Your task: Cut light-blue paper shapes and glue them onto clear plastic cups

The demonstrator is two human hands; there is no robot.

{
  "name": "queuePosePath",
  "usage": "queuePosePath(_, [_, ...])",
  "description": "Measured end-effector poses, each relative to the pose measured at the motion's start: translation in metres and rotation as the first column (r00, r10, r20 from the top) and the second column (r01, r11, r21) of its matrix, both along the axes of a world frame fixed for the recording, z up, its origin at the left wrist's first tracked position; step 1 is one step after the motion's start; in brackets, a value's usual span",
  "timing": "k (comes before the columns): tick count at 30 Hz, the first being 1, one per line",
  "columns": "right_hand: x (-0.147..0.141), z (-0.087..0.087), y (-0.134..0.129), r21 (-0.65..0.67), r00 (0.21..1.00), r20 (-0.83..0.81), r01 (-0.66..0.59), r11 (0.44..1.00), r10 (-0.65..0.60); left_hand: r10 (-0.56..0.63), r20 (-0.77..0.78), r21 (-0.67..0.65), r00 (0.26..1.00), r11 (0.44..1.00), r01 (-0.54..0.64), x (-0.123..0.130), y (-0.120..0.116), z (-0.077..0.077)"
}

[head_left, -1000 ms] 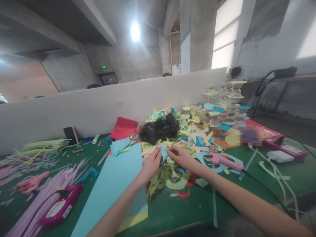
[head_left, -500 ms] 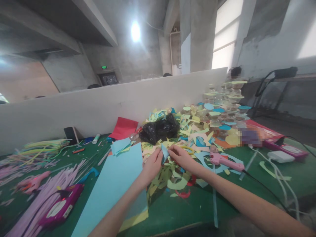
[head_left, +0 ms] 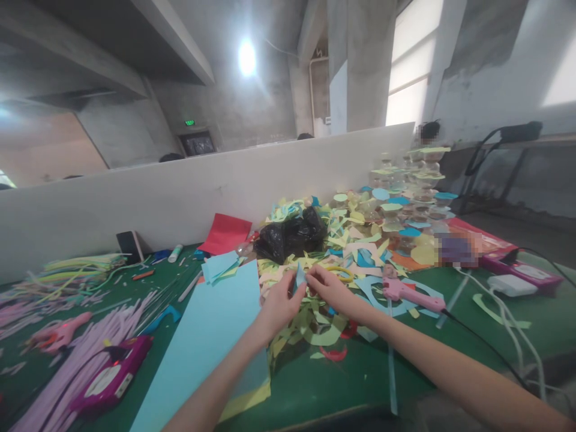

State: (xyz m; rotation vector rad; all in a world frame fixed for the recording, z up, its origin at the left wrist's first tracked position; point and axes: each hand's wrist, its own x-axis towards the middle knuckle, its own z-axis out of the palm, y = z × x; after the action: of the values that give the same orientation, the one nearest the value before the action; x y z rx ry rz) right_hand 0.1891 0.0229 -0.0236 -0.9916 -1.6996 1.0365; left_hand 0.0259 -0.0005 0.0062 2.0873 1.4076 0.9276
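A small folded piece of light-blue paper (head_left: pixel 300 277) stands between my two hands, above a heap of paper scraps (head_left: pixel 288 330). My left hand (head_left: pixel 284 303) grips it from the left, thumb on the near side. From the right, the fingertips of my right hand (head_left: pixel 326 288) are pinched together at its edge. Just left of my hands lies a large light-blue sheet (head_left: pixel 211 324) over yellow paper. Beyond them sits a black plastic bag (head_left: pixel 290 237) among the scraps.
Right of my hands lies a pink glue gun (head_left: pixel 411 294) with a black cord. Stacked clear cups with paper discs (head_left: pixel 423 180) stand at the back right. Left are lilac strips (head_left: pixel 90 354), a magenta box (head_left: pixel 112 375) and another pink glue gun (head_left: pixel 63 333). A white partition (head_left: pixel 180 186) runs behind.
My left hand has turned and shifted slightly, its thumb now lower along the blue paper. The paper shows narrower between my fingers. My right hand has barely moved.
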Motion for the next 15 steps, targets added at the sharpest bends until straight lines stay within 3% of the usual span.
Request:
queuePosePath(10, [-0.0017,-0.0027,-0.0005,0.002,0.999,-0.012,-0.037,0.999,0.037,0.058,-0.140,0.071,0.988,0.996,-0.049,-0.0002,0.0025,-0.0043])
queuePosePath(15, [-0.0019,-0.0041,0.0022,-0.059,0.996,-0.083,-0.018,0.998,0.013,0.055,-0.146,0.041,0.988,0.998,-0.049,0.0005,0.0014,-0.0016])
